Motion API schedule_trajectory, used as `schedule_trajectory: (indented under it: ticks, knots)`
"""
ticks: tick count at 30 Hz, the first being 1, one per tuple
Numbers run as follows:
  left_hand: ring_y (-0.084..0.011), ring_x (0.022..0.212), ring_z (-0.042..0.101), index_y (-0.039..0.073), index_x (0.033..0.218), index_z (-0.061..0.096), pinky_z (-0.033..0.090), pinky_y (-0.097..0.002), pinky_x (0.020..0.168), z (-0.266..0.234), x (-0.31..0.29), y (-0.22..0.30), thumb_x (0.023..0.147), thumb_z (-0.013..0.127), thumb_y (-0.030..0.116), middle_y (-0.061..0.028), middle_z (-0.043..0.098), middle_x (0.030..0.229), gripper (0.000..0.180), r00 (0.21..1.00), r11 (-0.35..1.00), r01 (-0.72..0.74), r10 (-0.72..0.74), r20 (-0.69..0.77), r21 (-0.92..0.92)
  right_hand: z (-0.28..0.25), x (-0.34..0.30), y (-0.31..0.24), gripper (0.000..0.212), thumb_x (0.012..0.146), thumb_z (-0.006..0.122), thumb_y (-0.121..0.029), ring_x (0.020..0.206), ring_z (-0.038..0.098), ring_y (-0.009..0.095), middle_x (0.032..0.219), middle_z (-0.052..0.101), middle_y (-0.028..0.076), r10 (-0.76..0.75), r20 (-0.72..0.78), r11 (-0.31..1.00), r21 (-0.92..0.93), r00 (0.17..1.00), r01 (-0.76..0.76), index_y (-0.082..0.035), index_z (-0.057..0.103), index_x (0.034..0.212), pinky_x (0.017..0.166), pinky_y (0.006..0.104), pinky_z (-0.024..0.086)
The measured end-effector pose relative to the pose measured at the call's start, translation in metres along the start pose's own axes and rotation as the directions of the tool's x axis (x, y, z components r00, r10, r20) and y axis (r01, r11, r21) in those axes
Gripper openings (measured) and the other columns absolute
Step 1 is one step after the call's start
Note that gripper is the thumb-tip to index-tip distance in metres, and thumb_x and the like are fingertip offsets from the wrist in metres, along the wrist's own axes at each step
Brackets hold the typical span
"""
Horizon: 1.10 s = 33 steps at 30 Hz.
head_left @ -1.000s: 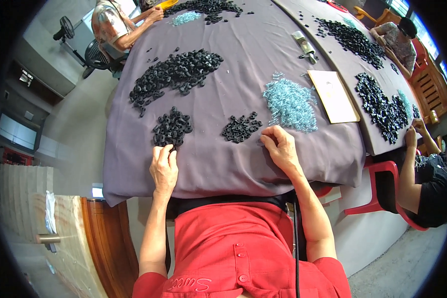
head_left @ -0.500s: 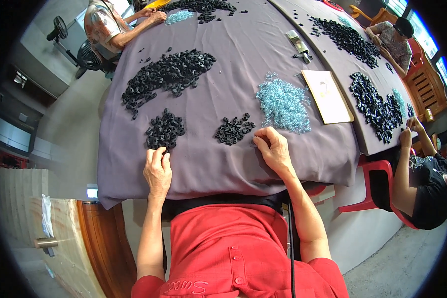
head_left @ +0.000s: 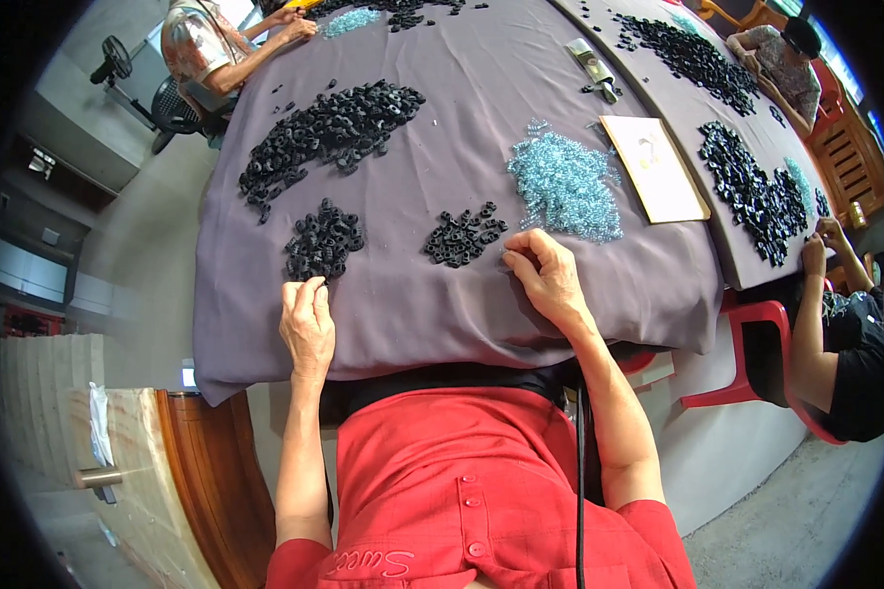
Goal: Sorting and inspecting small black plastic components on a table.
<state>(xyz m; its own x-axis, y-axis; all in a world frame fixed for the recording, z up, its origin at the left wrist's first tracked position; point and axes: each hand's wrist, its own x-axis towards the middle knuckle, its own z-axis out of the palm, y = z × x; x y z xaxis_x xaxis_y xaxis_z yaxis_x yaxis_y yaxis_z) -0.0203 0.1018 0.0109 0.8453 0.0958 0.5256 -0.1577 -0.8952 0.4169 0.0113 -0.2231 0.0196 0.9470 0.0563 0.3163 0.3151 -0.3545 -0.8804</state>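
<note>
Our right hand (head_left: 545,280) pinches its fingertips closed on something too small to make out, just right of the black ring pile (head_left: 462,236), while our left hand (head_left: 306,324) lies open below another pile (head_left: 324,242); we judge these rings light, stiff and best pinched singly at the rim.

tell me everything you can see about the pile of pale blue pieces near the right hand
The pile of pale blue pieces is a loose, roughly oval heap of many tiny translucent bits, plastic by the look, spread flat on the grey cloth. It lies just beyond the right hand, whose fingertips are close to its near edge without clearly touching. A tan card lies to its right, a small cluster of black rings to its left.
</note>
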Motion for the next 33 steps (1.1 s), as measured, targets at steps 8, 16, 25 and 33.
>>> schedule_trajectory:
  ticks: [8, 16, 25, 33]
  knots:
    - [-0.0288, 0.077, 0.058, 0.006, 0.097, 0.063, 0.047, -0.0389, 0.066, -0.003, 0.001, 0.001, 0.083, 0.062, 0.015, -0.0101, 0.052, 0.09, 0.016, 0.999, 1.0, 0.005, -0.004, 0.037, -0.023, 0.001, 0.001, -0.002, 0.01, 0.081, 0.062, -0.003, 0.067, 0.058, 0.016, 0.076, 0.06, 0.01, 0.018, 0.009, 1.0, 0.005, 1.0, -0.018, 0.0, 0.059, 0.09, 0.064, 0.0276, 0.047]
    - [-0.0263, 0.075, 0.057, 0.005, 0.096, 0.063, 0.047, -0.0366, 0.066, -0.004, -0.001, -0.004, 0.085, 0.061, 0.014, -0.0097, 0.053, 0.089, 0.014, 0.999, 0.991, 0.039, -0.042, -0.016, -0.13, 0.004, 0.0, -0.002, 0.009, 0.082, 0.061, -0.004, 0.067, 0.058, 0.015, 0.074, 0.061, 0.009, 0.037, -0.009, 0.999, -0.024, 0.999, -0.037, 0.0, 0.059, 0.09, 0.065, 0.0266, 0.047]
    - [-0.0203, 0.072, 0.058, 0.001, 0.097, 0.063, 0.047, -0.0295, 0.062, -0.009, 0.007, 0.028, 0.085, 0.06, 0.006, -0.009, 0.059, 0.084, 0.013, 0.995, 0.876, 0.095, -0.093, 0.029, -0.474, 0.001, 0.005, 0.001, 0.016, 0.091, 0.054, -0.015, 0.062, 0.05, 0.008, 0.07, 0.055, 0.002, 0.185, 0.03, 0.981, 0.046, 0.982, -0.186, -0.001, 0.057, 0.085, 0.059, 0.0241, 0.042]
    - [-0.0031, 0.062, 0.055, 0.003, 0.106, 0.061, 0.044, -0.0174, 0.052, 0.041, 0.01, 0.092, 0.092, 0.055, 0.011, -0.0022, 0.065, 0.084, 0.018, 0.866, 0.395, 0.472, -0.038, 0.499, -0.788, 0.007, 0.03, 0.003, 0.025, 0.09, 0.055, -0.023, 0.054, 0.051, 0.006, 0.067, 0.058, 0.002, 0.313, 0.085, 0.944, -0.139, 0.946, -0.3, 0.0, 0.059, 0.081, 0.05, 0.022, 0.041]
